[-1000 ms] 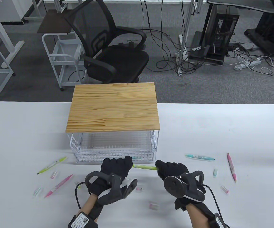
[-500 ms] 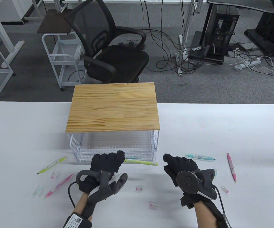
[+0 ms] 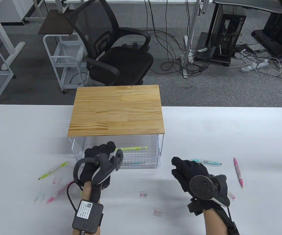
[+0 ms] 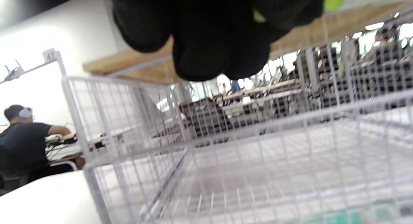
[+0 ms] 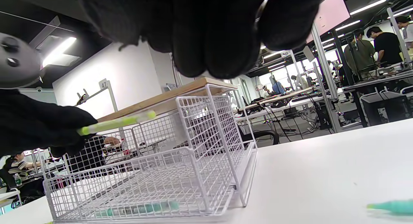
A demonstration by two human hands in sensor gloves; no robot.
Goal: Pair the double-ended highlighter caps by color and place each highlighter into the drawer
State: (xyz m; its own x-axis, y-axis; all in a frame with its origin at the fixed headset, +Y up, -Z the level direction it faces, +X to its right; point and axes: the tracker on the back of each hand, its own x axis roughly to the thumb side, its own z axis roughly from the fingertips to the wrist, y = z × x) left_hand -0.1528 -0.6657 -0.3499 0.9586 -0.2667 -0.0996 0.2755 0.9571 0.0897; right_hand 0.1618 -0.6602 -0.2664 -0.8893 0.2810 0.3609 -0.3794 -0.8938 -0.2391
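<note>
My left hand [image 3: 108,149] grips one end of a capped yellow-green highlighter [image 3: 132,148] and holds it level above the open white wire drawer [image 3: 155,156]. In the right wrist view the same highlighter [image 5: 117,122] sticks out of the left hand [image 5: 38,127] above the drawer [image 5: 193,153]. A teal highlighter [image 3: 136,162] lies inside on the drawer floor. My right hand [image 3: 179,166] hovers over the table right of the drawer, fingers loosely curled, holding nothing. In the left wrist view my fingers [image 4: 206,34] hang over the drawer mesh [image 4: 226,172].
A teal highlighter [image 3: 205,161] and a pink one [image 3: 238,172] lie to the right; a yellow-green one [image 3: 53,170] and a pink one [image 3: 57,193] to the left. Loose caps [image 3: 143,194] [image 3: 158,211] [image 3: 231,195] [image 3: 55,180] are scattered. A wooden top [image 3: 116,110] covers the drawer frame.
My right hand let go of the yellow-green highlighter and drew back to the right. My left hand carried it from in front of the drawer to above the drawer.
</note>
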